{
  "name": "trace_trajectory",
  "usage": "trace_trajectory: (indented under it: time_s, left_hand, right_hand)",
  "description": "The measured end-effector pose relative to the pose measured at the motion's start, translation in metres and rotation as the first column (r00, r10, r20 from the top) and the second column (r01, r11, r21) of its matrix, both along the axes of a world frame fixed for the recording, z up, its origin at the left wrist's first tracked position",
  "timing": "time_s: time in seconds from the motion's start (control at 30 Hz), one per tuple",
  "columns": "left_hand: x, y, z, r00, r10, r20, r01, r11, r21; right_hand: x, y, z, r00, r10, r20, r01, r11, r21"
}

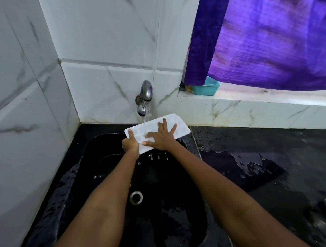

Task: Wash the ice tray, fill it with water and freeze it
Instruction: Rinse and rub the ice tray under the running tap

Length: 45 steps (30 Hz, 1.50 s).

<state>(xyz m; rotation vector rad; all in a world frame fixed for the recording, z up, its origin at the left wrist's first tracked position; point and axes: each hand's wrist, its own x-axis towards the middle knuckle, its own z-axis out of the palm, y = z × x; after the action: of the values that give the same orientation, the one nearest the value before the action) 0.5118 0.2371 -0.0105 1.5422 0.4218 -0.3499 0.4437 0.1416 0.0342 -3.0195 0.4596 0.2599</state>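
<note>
Head view: you held the white ice tray (157, 130) tilted over the black sink (71, 184), under the running tap (145, 97). Your left hand (130, 144) gripped its near-left edge; your right hand (160, 137) pressed flat on top, fingers spread. Counter (274, 174) wet.

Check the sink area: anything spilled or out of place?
Yes: water is pooled on the black countertop right of the black sink, around a soaked dark cloth. Otherwise nothing stands out.

White ice tray (174, 125) held tilted under running water.
</note>
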Motion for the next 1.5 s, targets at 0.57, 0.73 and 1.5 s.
trace_trajectory:
  time_s: [0.57,0.73,1.5]
  left_hand:
    - [0.011,0.026,-0.011,0.999,0.047,0.027,-0.044,0.994,-0.096]
    - [0.014,0.042,-0.018,0.988,-0.146,0.057,0.149,0.987,-0.061]
    - [0.009,0.008,-0.022,0.961,-0.267,-0.07,0.247,0.946,-0.211]
  right_hand:
    - [-0.01,-0.045,-0.003,0.764,-0.626,0.156,0.401,0.649,0.646]
    - [-0.017,-0.064,-0.004,0.684,-0.723,0.097,0.273,0.377,0.885]
    - [-0.038,-0.076,-0.032,0.566,-0.821,-0.076,0.523,0.286,0.803]
